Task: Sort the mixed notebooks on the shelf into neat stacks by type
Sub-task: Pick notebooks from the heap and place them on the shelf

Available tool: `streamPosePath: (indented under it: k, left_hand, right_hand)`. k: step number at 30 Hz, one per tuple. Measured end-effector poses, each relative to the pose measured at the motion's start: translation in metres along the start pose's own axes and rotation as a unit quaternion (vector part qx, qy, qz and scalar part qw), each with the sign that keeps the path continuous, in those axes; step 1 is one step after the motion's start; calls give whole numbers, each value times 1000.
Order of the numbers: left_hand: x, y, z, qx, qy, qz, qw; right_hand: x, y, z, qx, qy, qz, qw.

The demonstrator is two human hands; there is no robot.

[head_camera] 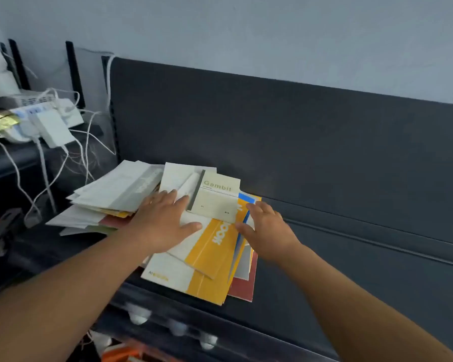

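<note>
- Well out to the left of both hands, apart from the pile, a white power strip (41,121) with a tangle of cables (63,163) sits on a neighbouring ledge; that side is crowded and best kept out of.
- Just left of the left hand, a fanned heap of pale notebooks (110,194) lies on the dark shelf (324,257), corners splayed and overlapping.
- The left hand (162,223) lies flat, fingers spread, pressing on the pile rather than gripping — its grip is loose, holding nothing.
- Between the two hands sit the small cream "Gambit" notebook (216,195) on top and the yellow-and-white notebooks (207,259) beneath it; thin, light, flexible covers that look slick and, I judge, likely to slide over one another; best taken by a long edge or spine, pinched through the full thickness.
- The right hand (267,231) rests at the pile's right edge, fingers touching the blue and yellow edges; whether it pinches anything I cannot tell.
- Near the left wrist, the lowest yellow notebook overhangs the shelf's front lip — a nudge could tip it off.
- Right of the right hand the shelf is bare against the dark back panel (272,126); good room for new stacks.
</note>
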State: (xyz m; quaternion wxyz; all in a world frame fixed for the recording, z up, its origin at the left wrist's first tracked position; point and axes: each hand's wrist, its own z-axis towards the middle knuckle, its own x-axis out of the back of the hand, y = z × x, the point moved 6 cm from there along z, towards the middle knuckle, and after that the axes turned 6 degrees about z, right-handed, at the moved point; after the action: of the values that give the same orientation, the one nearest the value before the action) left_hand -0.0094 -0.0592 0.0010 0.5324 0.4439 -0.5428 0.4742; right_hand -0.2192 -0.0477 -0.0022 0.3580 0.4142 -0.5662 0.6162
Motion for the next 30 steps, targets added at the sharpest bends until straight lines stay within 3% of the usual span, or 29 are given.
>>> streamPosePath:
  k: [8,14,16,19,23,27,30]
  left_hand:
    - [-15,4,9,-1,-20,29,999]
    - [-16,8,6,8,-30,16,999]
    - [-17,12,5,12,-38,2,999]
    - [-16,17,3,17,-37,-6,999]
    - [-16,27,-2,23,-36,-37,998]
    - [1,30,-4,32,44,-166,985]
    - [7,19,0,96,74,-268,956]
  right_hand:
    - [-26,-9,11,40,-58,-16,997]
    - [-17,-5,-11,32,-19,41,998]
    - [-15,0,-13,5,29,115,993]
    - [-22,12,-11,-96,70,264,957]
    - [-35,27,-10,-172,87,373,908]
    - [-44,38,-9,-243,62,481,840]
    - [-44,41,-10,-251,58,514,818]
